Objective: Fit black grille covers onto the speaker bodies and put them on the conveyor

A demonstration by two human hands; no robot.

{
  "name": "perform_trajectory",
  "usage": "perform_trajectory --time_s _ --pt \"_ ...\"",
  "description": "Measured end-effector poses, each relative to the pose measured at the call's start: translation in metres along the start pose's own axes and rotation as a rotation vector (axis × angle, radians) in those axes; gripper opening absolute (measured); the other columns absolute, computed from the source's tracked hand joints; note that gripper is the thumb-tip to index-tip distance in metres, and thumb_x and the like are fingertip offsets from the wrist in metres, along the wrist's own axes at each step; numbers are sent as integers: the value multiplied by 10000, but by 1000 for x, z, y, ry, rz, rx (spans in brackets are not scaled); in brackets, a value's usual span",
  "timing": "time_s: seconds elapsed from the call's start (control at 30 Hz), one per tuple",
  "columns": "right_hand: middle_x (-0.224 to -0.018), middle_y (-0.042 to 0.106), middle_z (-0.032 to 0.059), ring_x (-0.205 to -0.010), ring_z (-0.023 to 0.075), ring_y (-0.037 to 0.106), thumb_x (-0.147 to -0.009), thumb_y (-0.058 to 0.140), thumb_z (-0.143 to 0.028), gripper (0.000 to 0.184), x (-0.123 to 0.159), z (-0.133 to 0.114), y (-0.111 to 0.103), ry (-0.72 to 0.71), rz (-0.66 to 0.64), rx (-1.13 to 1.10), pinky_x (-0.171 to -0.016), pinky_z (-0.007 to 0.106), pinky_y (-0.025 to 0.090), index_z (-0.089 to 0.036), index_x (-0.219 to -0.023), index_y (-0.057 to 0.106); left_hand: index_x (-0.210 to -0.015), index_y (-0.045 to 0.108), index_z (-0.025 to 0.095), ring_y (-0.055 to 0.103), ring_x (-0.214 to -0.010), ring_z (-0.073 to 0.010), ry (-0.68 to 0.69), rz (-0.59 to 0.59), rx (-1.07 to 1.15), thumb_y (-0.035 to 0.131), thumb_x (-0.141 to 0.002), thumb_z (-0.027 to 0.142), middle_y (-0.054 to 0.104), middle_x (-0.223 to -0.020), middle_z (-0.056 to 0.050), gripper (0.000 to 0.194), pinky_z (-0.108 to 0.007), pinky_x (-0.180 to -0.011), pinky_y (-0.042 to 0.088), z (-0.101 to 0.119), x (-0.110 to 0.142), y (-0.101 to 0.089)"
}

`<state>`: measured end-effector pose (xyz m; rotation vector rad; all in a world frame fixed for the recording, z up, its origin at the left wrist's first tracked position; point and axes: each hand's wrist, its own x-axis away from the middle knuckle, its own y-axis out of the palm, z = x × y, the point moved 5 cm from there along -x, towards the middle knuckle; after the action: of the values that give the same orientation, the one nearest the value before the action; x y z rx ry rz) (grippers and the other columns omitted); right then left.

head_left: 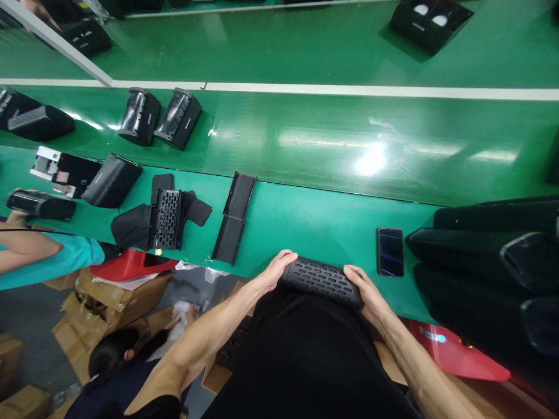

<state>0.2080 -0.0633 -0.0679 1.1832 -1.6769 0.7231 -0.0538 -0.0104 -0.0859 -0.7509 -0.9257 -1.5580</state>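
A black slotted speaker grille panel (323, 280) lies against my body at the front edge of the green bench, its slots facing up. My left hand (279, 269) grips its left end, and my right hand (361, 286) is closed round its right end. To the left on the bench lie two long black panels (236, 218), placed end to end. Farther left, another slotted black panel (166, 216) rests on several dark flat pieces (133, 226). A phone (390, 252) lies to the right of my right hand.
Large dark rounded shapes (489, 250) crowd the right side. Beyond the bench, black speaker-like units (179, 119) stand on a green belt (305, 131). At left, a co-worker's arm in a teal sleeve (78, 250) reaches over. Below are cardboard boxes (109, 302) and another person (116, 361).
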Motion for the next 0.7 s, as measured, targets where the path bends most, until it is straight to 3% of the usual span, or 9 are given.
perform_trajectory --time_s 0.17,0.37,0.57,0.7 --pt "-672 701 -31 -581 189 642 -615 937 -582 511 -1 6 -1 42 30 22 -520 281 493 -252 -875 647 -952 628 190 578 -790 -190 -51 13 15 754 -748 628 634 -863 -22 499 -285 -701 428 -5 -6 2" --pt "-724 730 -1 -608 195 658 -650 932 -582 502 -3 5 -4 86 -2 8 -548 299 532 -247 -889 644 -1330 545 272 591 -785 -167 -78 -87 57 750 -761 646 633 -946 -5 711 -250 -679 451 -5 3 3" --pt "-685 707 -31 -599 173 647 -642 923 -603 508 -3 13 -5 52 42 2 -549 268 522 -248 -866 636 -1130 619 262 540 -706 -151 36 -15 -20 700 -811 561 588 -802 20 445 -227 -610 406 -5 2 5" --pt "-671 702 -18 -563 177 630 -634 923 -609 506 -3 11 -6 83 28 14 -518 281 512 -241 -826 633 -1245 596 292 568 -742 -159 -16 -83 -7 698 -817 611 622 -892 4 544 -228 -621 424 -8 2 3"
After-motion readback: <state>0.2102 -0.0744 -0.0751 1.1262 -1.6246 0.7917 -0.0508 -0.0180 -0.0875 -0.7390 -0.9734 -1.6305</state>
